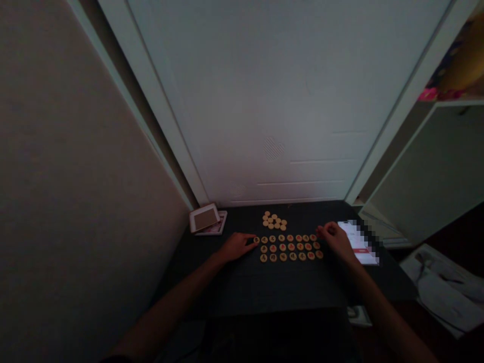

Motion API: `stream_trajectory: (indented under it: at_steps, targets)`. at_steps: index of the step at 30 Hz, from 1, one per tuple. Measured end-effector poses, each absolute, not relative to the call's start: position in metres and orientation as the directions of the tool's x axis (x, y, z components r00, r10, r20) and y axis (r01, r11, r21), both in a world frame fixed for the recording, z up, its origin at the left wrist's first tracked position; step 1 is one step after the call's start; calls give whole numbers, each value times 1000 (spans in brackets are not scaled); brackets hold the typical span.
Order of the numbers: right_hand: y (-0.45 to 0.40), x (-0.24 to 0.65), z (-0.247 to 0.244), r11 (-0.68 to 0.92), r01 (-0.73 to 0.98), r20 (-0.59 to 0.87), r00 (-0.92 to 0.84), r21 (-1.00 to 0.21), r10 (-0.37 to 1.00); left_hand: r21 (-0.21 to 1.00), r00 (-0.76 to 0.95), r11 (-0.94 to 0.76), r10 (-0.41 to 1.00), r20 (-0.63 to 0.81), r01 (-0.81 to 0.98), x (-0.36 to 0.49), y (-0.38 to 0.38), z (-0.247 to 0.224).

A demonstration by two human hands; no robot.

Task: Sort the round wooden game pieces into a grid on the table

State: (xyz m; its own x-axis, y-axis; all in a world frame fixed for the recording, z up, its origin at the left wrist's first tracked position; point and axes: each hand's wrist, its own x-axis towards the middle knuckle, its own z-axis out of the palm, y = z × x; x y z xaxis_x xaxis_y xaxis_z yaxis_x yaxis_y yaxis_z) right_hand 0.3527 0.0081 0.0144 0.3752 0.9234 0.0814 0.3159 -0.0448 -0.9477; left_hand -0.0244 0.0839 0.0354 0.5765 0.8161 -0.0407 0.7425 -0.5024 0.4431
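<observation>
Several round wooden pieces with red or dark characters lie in three rows (283, 247) on the dark table (242, 287). At the left end of the back row, my left hand (236, 246) has its thumb and a finger on either side of a dark-marked piece (256, 240). My right hand (335, 237) is beside the right end of that row, its fingers curled together; whether anything is between them is too small to tell. Behind the rows sits a loose cluster of pale pieces (274, 221) with no visible markings.
Two shallow framed trays (207, 220) overlap at the table's back left. A lit phone or tablet screen (361, 244), partly pixelated, lies to the right of my right hand. A white panel (280, 101) stands behind the table, and a wall (75, 176) rises on the left.
</observation>
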Motion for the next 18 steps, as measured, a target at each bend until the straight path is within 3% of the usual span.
stream_trajectory:
  at_steps: [11, 18]
  targets:
    - [8, 352, 14, -43, 301, 78, 381, -953, 921, 470, 561, -468, 825, -71, 748, -24, 84, 38]
    - [14, 345, 17, -22, 305, 83, 327, -952, 941, 503, 569, -491, 823, 0, 711, -12, 96, 44]
